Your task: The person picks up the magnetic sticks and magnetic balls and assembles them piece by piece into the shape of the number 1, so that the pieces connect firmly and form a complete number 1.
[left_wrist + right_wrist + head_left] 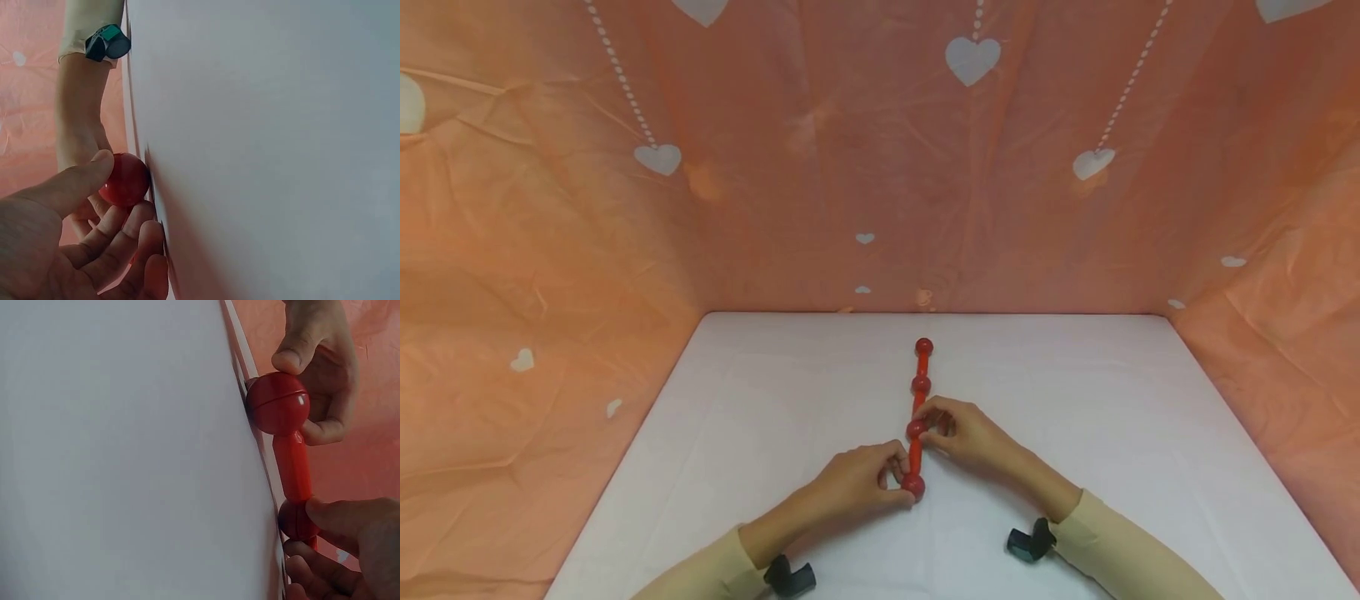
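A chain of dark red balls joined by bright red rods (915,457) lies on the white table, running from near the middle toward the back. My left hand (859,479) pinches the nearest ball (913,487) between thumb and fingers; the left wrist view shows this same ball (128,181) close up. One ball farther along, my right hand (973,435) pinches the second ball (916,429) from its right side. In the right wrist view a rod (292,467) links the two held balls. Beyond the hands are a third ball (921,384) and the far end ball (924,346).
The white table (775,375) meets an orange cloth backdrop (820,167) with white hearts at the back and sides. A dark device is strapped at each wrist, one on the left sleeve (715,571) and one on the right sleeve (1120,542).
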The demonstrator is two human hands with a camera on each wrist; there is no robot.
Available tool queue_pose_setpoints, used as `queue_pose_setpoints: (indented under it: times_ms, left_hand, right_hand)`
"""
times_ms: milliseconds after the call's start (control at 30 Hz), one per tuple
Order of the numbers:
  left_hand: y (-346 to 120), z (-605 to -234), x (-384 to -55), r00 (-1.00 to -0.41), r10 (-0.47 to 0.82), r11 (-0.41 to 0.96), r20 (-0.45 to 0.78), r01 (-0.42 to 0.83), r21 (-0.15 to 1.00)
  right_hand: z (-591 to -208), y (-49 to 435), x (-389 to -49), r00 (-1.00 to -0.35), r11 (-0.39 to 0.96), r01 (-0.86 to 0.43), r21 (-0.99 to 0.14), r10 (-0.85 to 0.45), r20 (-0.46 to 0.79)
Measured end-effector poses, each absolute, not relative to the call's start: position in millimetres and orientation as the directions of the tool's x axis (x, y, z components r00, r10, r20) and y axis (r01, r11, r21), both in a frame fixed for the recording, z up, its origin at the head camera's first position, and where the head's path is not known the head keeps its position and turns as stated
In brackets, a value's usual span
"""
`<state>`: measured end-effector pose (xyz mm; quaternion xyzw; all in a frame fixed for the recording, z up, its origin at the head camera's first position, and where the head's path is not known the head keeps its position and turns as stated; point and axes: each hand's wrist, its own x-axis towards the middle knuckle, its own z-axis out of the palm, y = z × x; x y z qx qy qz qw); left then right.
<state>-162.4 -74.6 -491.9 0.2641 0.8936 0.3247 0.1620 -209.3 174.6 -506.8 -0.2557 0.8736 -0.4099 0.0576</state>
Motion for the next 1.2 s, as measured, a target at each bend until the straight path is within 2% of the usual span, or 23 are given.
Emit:
queue_pose_setpoints:
  times_ms: [667, 1200]
  left_hand:
    - [-60.5, -492.8, -173.2, -0.833, 0.543, 0.668, -0.105, 0.353, 0.654]
    - [-69.6, -485.4, -174.2, -0.841, 0.532, 0.68, -0.105, 0.35, 0.644]
  right_hand:
    - [-506.8, 184.2, -223.1, -0.859, 0.501, -0.402, -0.766, -0.495, 0.127]
    - [-500.5, 190.9, -221.2, -0.88, 0.549, -0.382, -0.743, -0.461, 0.112]
